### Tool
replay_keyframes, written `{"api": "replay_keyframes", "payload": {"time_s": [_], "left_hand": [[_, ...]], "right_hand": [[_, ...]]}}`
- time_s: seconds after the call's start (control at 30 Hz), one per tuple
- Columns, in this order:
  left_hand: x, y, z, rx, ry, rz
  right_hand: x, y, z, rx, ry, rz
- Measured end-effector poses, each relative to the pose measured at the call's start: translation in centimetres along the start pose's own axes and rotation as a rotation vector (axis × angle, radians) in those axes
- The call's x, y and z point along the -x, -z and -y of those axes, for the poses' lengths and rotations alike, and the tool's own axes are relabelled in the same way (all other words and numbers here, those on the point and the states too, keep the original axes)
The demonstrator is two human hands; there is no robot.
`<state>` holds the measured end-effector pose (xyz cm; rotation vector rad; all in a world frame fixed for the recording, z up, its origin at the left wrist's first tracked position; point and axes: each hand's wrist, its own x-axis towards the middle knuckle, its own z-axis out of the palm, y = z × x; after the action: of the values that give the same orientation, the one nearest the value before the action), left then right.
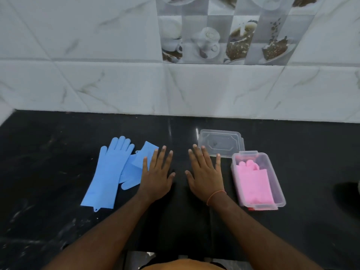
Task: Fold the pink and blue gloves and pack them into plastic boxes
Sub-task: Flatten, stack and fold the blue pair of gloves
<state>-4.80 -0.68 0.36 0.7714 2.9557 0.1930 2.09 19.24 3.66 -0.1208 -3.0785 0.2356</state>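
While hands rest flat | pink gloves (255, 182) folded, boxed | blue gloves (109, 172) loose

The black surface (58, 162) bore two blue gloves (109, 172) left of centre, a clear lid (221, 142) and a box (276, 184) at right, both hands between.

Left of the pink-filled box (276, 184), bare counter (179, 211) lies open; behind it, a clear lid (221, 142) blocks passage.
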Motion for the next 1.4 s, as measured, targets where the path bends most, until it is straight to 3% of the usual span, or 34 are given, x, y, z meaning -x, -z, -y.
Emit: {"api": "replay_keyframes", "payload": {"time_s": [0.27,0.43,0.6,0.8,0.97,1.07,1.4], "left_hand": [[2.7,0.5,12.4,0.099,0.258,0.147],[3.4,0.3,16.3,0.132,0.197,0.193],[4.4,-0.3,18.5,0.114,0.184,0.181],[6.1,0.1,18.4,0.001,0.229,0.133],[7.2,-1.0,15.8,-0.026,-0.091,0.099],[6.5,-2.0,14.8,0.037,-0.120,0.147],[2.4,-2.1,13.9,0.099,-0.359,0.102]], "right_hand": [[-4.0,-2.9,10.0,-0.079,0.059,0.199],[-5.9,-4.1,14.2,-0.088,0.039,0.249],[-7.5,-5.4,16.5,-0.114,-0.106,0.304],[-8.5,-6.6,15.4,-0.430,-0.440,0.282],[-7.0,-6.4,14.0,-0.778,-0.767,0.174],[-4.9,-6.3,13.1,-1.024,-0.954,0.160],[5.9,-6.3,13.7,-1.455,-1.210,0.191]]}}
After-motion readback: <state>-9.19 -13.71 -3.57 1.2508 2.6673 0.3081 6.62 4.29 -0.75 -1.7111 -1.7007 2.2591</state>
